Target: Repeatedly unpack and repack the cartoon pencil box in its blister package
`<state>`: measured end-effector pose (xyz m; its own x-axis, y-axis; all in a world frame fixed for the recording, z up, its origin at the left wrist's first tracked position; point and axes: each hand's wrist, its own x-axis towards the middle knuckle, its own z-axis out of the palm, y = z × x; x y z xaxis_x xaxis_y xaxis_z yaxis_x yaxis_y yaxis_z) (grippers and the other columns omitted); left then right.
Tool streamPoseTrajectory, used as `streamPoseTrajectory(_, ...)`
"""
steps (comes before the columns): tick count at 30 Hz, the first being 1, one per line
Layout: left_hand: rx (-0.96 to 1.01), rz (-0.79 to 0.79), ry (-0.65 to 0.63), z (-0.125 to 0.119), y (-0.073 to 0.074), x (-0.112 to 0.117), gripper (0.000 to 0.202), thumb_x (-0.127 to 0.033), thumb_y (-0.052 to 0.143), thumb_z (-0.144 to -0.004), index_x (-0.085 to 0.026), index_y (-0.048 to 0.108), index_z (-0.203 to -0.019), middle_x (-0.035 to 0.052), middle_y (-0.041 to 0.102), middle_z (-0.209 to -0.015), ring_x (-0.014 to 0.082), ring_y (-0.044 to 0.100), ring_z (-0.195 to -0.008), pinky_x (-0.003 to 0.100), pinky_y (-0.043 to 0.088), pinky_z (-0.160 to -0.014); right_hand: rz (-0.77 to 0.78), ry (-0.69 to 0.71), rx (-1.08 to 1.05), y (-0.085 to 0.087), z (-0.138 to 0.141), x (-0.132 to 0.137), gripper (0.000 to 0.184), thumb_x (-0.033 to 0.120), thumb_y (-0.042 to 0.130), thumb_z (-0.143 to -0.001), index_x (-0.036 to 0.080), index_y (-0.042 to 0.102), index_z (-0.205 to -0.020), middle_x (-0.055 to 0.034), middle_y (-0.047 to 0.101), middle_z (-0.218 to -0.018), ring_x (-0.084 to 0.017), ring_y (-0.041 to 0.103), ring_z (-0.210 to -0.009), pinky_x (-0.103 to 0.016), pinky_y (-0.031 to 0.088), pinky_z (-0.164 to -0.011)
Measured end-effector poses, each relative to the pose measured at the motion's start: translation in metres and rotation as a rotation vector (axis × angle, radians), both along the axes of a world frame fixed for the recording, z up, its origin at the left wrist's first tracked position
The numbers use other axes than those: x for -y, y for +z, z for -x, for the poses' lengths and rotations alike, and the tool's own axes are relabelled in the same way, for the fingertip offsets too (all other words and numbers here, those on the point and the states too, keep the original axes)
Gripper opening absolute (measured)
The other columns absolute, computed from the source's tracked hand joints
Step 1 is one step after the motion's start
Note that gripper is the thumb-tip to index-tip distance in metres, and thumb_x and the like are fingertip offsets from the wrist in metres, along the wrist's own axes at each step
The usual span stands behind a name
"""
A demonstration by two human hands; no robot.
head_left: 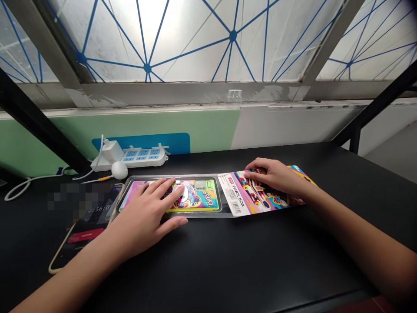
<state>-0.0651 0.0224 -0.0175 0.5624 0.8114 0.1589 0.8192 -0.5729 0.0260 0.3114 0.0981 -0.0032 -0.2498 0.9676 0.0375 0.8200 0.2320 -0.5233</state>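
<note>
My left hand (153, 211) lies open, fingers spread, over a colourful pencil box (210, 198) marked "SPORT". The pencil box sits in a clear plastic blister tray (226, 209) on the black table. Beside it, to the right, a printed backing card (236, 198) reads "PENCIL BOX" and overlaps the tray's right part. My right hand (272, 174) is closed at the card's upper edge, thumb on the printed face and fingers curled near the rim. The palm and forearm cover part of the card's right side.
A phone (91, 232) with a lit screen lies left of the tray, partly under my left forearm. Behind it are a white power strip (143, 157) with a plugged-in adapter, a cable and a round white object (119, 170). Black slanted bars (374, 108) flank the table (228, 261); a window is behind.
</note>
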Motion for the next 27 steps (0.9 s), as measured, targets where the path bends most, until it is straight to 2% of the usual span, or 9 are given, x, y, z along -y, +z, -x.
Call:
streamPoseTrajectory(5,-0.049,0.018,-0.023,-0.003,0.005,0.007,0.079,-0.072,0.050,-0.093,-0.025,0.043,-0.156,0.0169,0.040,-0.162,0.0438,0.039,-0.146,0.064,0.039,-0.110,-0.045,0.021,-0.007,-0.003,0.018,0.013,0.039,0.061,0.057,-0.091,0.026,0.072,-0.095,-0.0061,0.073,-0.101,-0.025,0.065,-0.088,-0.037,0.049,-0.074)
streamPoseTrajectory(8,-0.047,0.004,-0.027,-0.010,0.005,0.013,0.078,-0.070,0.052,-0.093,-0.024,0.044,-0.155,0.0169,0.042,-0.160,0.0438,0.041,-0.144,0.064,0.040,-0.110,0.015,-0.028,-0.049,-0.006,0.028,0.021,0.038,0.061,0.056,-0.091,0.026,0.071,-0.094,-0.0061,0.073,-0.102,-0.025,0.066,-0.087,-0.037,0.050,-0.071)
streamPoseTrajectory(11,-0.027,-0.003,-0.016,-0.025,-0.001,0.020,0.080,-0.068,0.058,-0.091,-0.023,0.044,-0.156,0.0180,0.044,-0.160,0.0454,0.043,-0.143,0.065,0.038,-0.111,0.056,-0.034,-0.084,-0.010,0.040,0.027,0.037,0.061,0.056,-0.092,0.026,0.069,-0.095,-0.0055,0.074,-0.100,-0.025,0.066,-0.088,-0.036,0.050,-0.072)
streamPoseTrajectory(14,0.009,-0.016,0.027,-0.041,-0.008,0.029,0.094,-0.069,0.063,-0.087,-0.017,0.035,-0.159,0.0235,0.038,-0.161,0.0501,0.037,-0.145,0.068,0.035,-0.113,0.042,0.011,-0.050,-0.014,0.053,0.033,0.038,0.060,0.049,-0.095,0.025,0.066,-0.094,-0.0056,0.073,-0.098,-0.025,0.065,-0.087,-0.037,0.048,-0.073)
streamPoseTrajectory(16,0.042,0.001,0.025,-0.047,-0.008,0.034,0.095,-0.069,0.061,-0.089,-0.018,0.027,-0.162,0.0236,0.029,-0.165,0.0506,0.031,-0.148,0.069,0.035,-0.113,0.033,0.033,-0.015,-0.015,0.057,0.035,0.039,0.059,0.046,-0.097,0.025,0.063,-0.092,-0.0060,0.072,-0.096,-0.025,0.065,-0.086,-0.037,0.047,-0.074)
streamPoseTrajectory(18,0.089,0.053,-0.006,-0.046,-0.002,0.038,0.093,-0.067,0.055,-0.094,-0.021,0.016,-0.165,0.0225,0.019,-0.168,0.0471,0.027,-0.151,0.068,0.035,-0.113,0.037,0.047,0.005,-0.015,0.055,0.033,0.040,0.059,0.046,-0.097,0.024,0.063,-0.091,-0.0065,0.072,-0.095,-0.025,0.064,-0.086,-0.037,0.046,-0.074)
streamPoseTrajectory(21,0.157,0.169,-0.103,-0.036,0.012,0.038,0.088,-0.064,0.049,-0.098,-0.023,0.008,-0.165,0.0192,0.020,-0.168,0.0377,0.024,-0.154,0.067,0.028,-0.118,0.079,0.082,0.011,-0.013,0.039,0.025,0.042,0.062,0.048,-0.095,0.024,0.065,-0.091,-0.0065,0.072,-0.096,-0.026,0.064,-0.085,-0.038,0.047,-0.074)
streamPoseTrajectory(24,0.202,0.243,-0.130,-0.024,0.021,0.032,0.076,-0.061,0.046,-0.101,-0.023,0.021,-0.163,0.0147,0.025,-0.168,0.0330,0.021,-0.156,0.067,0.015,-0.123,0.130,0.119,0.035,-0.010,0.020,0.013,0.043,0.065,0.049,-0.094,0.026,0.067,-0.093,-0.0055,0.073,-0.096,-0.026,0.065,-0.086,-0.038,0.049,-0.075)
streamPoseTrajectory(27,0.307,0.257,-0.043,-0.018,0.019,0.027,0.069,-0.060,0.038,-0.104,-0.021,0.028,-0.160,0.0136,0.025,-0.168,0.0325,0.018,-0.157,0.068,0.008,-0.123,0.165,0.120,0.076,-0.008,0.006,0.006,0.045,0.068,0.050,-0.092,0.027,0.068,-0.093,-0.0059,0.073,-0.093,-0.028,0.066,-0.084,-0.040,0.050,-0.074)
